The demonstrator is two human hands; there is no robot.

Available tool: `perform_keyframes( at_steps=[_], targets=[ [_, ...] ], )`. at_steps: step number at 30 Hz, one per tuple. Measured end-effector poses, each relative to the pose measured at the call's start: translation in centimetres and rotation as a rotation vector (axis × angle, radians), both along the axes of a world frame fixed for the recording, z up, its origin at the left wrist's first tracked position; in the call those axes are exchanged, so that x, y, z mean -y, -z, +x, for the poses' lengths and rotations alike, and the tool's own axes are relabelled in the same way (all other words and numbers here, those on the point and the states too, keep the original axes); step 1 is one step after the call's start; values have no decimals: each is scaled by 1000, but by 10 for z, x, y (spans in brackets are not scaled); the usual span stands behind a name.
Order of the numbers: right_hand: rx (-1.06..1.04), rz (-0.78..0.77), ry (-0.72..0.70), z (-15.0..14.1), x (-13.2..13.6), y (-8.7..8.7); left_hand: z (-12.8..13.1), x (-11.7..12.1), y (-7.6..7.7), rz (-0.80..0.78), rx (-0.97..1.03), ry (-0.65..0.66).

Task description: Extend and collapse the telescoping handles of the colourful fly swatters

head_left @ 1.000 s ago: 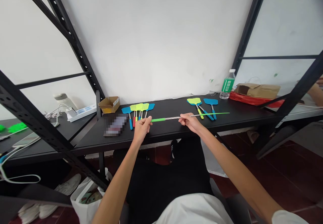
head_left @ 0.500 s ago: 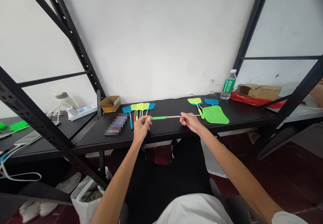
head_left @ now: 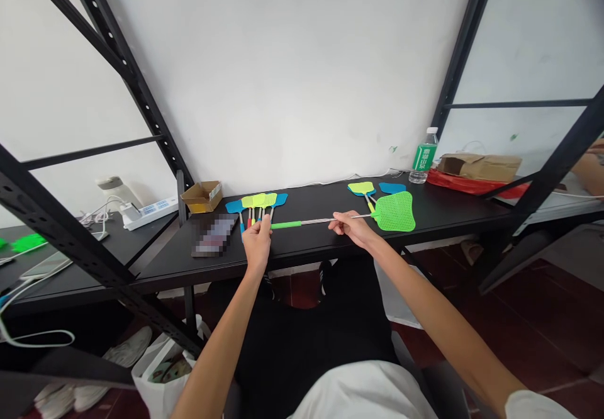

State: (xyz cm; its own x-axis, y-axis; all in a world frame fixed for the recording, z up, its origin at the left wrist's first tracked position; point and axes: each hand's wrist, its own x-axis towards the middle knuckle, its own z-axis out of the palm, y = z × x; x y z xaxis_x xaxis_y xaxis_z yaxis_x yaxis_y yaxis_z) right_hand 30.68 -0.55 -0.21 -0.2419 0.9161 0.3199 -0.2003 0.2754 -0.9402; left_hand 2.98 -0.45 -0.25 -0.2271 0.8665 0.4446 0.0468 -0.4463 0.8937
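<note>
A green fly swatter (head_left: 395,212) with a thin metal rod stretches sideways above the black table's front part. Its green handle end is gripped by my left hand (head_left: 257,240). My right hand (head_left: 352,226) pinches the metal rod not far from the perforated head. Behind my left hand lies a row of several fly swatters (head_left: 259,201) with yellow and blue heads. Farther right, a yellow-headed fly swatter (head_left: 362,187) overlaps a blue one, and another blue swatter head (head_left: 392,188) is beside them.
On the black table (head_left: 311,192) stand an open cardboard box (head_left: 202,197) and a water bottle (head_left: 423,156). A pixelated flat item (head_left: 214,235) lies at left. Black shelf posts (head_left: 146,107) rise on both sides. A power strip (head_left: 151,212) is left; a person's arm shows far right.
The swatter's head has turned somewhat and now looks narrower. My hands still hold the handle and rod; the whole view has shifted slightly.
</note>
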Motion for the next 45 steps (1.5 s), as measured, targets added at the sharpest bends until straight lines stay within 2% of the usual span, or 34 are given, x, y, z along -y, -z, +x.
perform_keyframes(
  at_steps=[6,10,20,26,35,45],
  targets=[
    [-70,-52,35,-1,2,-5,-4,1,-5,45,-12,227],
    [-90,-71,44,-1,1,-4,-7,0,-5,54,-33,317],
    [-120,-84,30,1,-3,0,-10,-7,0,58,-46,323],
    [-49,-61,9,1,-1,0,-6,-2,-3,59,-33,219],
    [61,44,-76,2,1,-2,1,1,-4,-37,189,11],
    [-132,-46,13,1,0,-3,-3,5,-11,-5,10,225]
  ],
)
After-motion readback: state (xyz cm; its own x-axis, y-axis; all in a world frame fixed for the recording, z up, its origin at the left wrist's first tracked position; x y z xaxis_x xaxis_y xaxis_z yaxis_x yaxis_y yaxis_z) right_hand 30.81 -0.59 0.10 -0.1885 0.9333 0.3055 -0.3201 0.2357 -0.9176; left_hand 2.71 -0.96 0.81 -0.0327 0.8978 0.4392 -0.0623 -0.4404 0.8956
